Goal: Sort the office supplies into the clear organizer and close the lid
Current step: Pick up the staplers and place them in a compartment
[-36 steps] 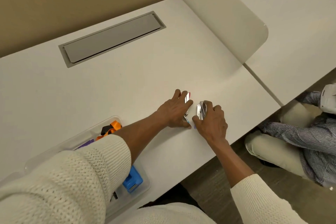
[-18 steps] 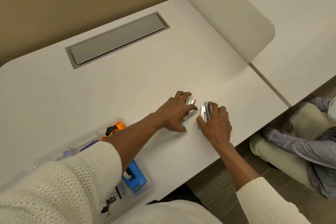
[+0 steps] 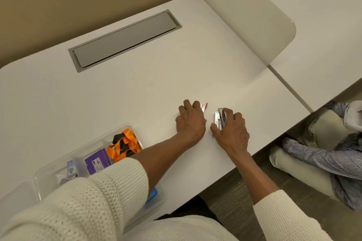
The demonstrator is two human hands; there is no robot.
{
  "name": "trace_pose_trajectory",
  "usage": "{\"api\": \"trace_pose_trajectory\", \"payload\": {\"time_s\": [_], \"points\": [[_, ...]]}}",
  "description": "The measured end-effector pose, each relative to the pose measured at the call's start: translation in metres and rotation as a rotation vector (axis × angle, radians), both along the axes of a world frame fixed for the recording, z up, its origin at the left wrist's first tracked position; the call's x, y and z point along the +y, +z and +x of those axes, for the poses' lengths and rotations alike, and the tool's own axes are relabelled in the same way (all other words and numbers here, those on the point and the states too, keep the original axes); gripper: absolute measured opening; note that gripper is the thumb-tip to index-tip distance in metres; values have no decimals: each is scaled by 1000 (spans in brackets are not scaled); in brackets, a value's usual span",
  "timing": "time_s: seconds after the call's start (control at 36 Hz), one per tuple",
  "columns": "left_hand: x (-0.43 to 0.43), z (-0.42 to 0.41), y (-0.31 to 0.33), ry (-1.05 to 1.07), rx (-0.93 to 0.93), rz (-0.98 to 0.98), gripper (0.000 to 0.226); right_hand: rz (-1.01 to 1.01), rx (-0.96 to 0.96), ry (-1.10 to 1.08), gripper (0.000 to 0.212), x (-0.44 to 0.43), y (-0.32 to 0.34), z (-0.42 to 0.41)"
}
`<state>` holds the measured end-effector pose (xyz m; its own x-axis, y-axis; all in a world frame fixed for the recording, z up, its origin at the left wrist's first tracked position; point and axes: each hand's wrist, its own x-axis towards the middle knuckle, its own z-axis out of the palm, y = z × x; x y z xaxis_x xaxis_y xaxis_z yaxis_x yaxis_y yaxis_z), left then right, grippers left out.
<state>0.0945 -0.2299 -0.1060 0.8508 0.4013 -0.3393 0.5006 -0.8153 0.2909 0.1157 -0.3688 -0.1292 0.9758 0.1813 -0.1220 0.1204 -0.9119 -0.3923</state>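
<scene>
Here the right hand (image 3: 232, 133) curls around a bundle of metal clips (image 3: 219, 118) on the counter (image 3: 137, 88); the left hand (image 3: 191, 121) lies curled over small clips (image 3: 204, 107), grip unclear. The clear organizer (image 3: 125, 129) sits at eight o'clock.

No text, brand, number or sign can be read anywhere. The purple box (image 3: 97, 163) in the clear organizer (image 3: 125, 127) carries a small white label with dark print, but the print is too small and blurred to make out.
</scene>
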Motion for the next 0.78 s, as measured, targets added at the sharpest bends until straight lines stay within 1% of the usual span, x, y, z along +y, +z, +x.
{"api": "trace_pose_trajectory", "payload": {"time_s": [0.08,0.19,0.25,0.33,0.42,0.47,0.53,0.58,0.64,0.72,0.78], "points": [[4,3,-1,-64,19,10,53,-2,-2,5,67,-1,1,-1],[11,3,-3,-129,24,-16,56,-12,4,5,67,0,2,0],[16,3,-2,-144,26,-60,55,-10,9,-4,66,1,3,0],[26,5,-4,-114,36,-217,50,-7,5,-12,66,2,3,-1],[39,4,-1,41,-17,-480,33,-33,4,-14,66,6,5,-1],[46,1,0,80,-51,-587,21,-52,-4,-3,64,9,6,-3],[49,-4,-1,55,-35,-568,17,-46,-12,6,62,11,6,-5],[44,-6,-3,23,-9,-468,19,-40,-3,12,62,14,7,-5],[38,-8,-5,5,-5,-414,20,-34,2,29,63,17,8,-4],[35,-9,-8,-5,-37,-338,24,-30,0,58,65,21,10,-3],[38,-11,-11,10,-54,-322,27,-34,9,67,65,23,11,-2]]}}
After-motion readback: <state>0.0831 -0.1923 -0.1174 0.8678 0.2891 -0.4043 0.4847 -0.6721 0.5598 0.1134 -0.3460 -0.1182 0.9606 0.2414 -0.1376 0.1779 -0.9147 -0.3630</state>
